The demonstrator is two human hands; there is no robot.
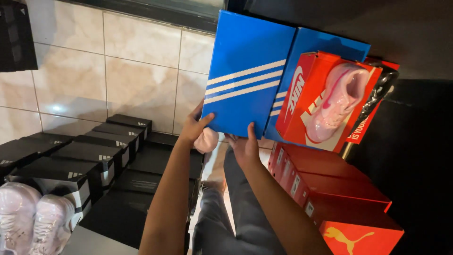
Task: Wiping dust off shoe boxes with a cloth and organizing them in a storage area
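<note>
Our left grip (pixel 194 126) and right grip (pixel 243 147) clasp the lower edge of a smooth blue cardboard box (pixel 245 75) with white stripes, held upright beside a glossy red box (pixel 302 99) carrying a pink shoe (pixel 337 101).

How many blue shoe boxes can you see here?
2. One blue box with white stripes is gripped at its lower edge by the left hand and right hand. A second blue box stands just behind it, partly covered by a red box. More may be hidden.

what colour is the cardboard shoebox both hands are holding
Blue cardboard shoebox with three white diagonal stripes, clearest in the head view.
</note>
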